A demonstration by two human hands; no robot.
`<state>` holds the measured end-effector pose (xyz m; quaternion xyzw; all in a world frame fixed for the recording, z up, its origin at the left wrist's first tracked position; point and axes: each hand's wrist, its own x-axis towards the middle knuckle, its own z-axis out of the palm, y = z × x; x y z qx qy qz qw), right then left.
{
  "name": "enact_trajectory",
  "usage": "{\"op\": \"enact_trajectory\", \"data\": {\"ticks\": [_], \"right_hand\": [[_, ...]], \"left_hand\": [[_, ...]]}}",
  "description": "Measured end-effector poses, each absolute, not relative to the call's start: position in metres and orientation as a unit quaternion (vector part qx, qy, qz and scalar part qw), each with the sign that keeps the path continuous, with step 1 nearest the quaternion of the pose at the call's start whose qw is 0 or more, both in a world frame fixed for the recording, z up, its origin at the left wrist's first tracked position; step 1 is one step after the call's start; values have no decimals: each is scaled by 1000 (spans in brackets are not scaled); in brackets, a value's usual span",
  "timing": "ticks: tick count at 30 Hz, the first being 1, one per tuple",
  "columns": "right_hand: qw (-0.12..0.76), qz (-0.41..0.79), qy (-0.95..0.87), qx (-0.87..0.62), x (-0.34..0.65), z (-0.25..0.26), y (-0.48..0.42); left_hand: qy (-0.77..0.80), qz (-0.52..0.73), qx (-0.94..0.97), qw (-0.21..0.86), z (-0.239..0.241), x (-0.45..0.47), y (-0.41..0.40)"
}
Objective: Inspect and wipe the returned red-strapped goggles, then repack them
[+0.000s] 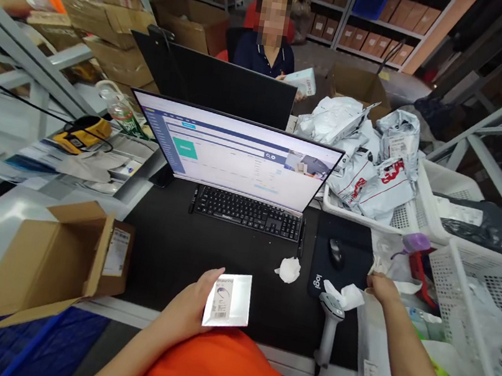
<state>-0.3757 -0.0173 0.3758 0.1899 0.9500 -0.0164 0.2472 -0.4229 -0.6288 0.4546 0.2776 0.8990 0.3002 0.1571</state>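
Note:
My left hand [190, 306] grips a small white box [238, 302] with a printed label and barcode, holding it above the near edge of the black desk mat. My right hand [382, 288] reaches out to the right, beside the mouse pad, among clear plastic packaging [386, 249]. Its fingers are bent together at the packaging; what they hold is not clear. Beneath my right wrist lies a long translucent plastic bag [376, 345] with a label. A grey barcode scanner [328, 331] stands left of that bag, a crumpled white tissue [348, 297] against its head.
A monitor [237, 154], keyboard [247, 211] and mouse [336, 253] occupy the desk. An open cardboard box [57, 253] sits at left. White baskets [455, 275] and grey mailer bags [361, 148] crowd the right. Across the desk, a person [266, 52] holds a pale package [301, 81].

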Motion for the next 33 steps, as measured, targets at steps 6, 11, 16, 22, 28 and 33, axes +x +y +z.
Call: {"op": "enact_trajectory", "data": {"ticks": [6,11,16,22,28,33], "right_hand": [[163,8,953,256,-370,420,-15],[-184,-76,934,295,-367,498,-65],[-221,-435,856,170,-363,563,-188],[-155,-666,727,67,-362,592,-308],[-188,-724,660,68,-353,592,-370],[-132,-691,689,177,-335,566,-391]], "left_hand": [[887,297,308,174,456,-424,-637],[885,305,302,180,471,-423,-646],[848,435,260,158,502,-423,-637],[676,673,205,220,518,-422,-604],[441,798,-14,411,534,-413,-619],[313,887,-64,335,548,-407,-656]]}}
